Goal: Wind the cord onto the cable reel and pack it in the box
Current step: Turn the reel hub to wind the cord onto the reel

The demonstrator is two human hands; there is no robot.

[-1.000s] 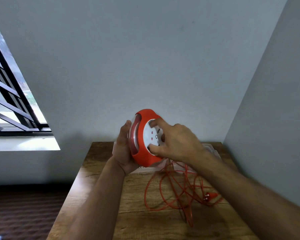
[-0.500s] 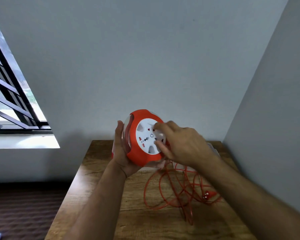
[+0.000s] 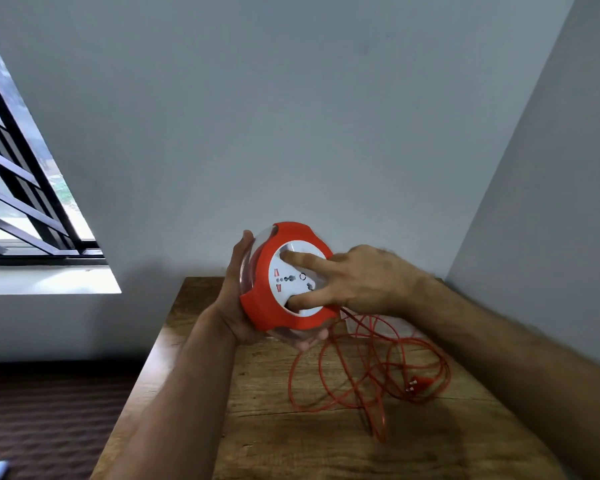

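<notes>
Both hands on the cable reel (image 3: 257, 303), above the bench (image 3: 257, 427).
The left hand (image 3: 234, 306) curls round its back, gripping; right hand (image 3: 361, 282) spread, straight forefinger and thumb pressing its white face at 12 and 6 o'clock. Loose cord (image 3: 361, 372) on bench, 5 o'clock of reel.

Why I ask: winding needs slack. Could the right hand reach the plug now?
Probably yes: the plug lies uncovered on the table near the right hand, though its fingers press the reel.
</notes>
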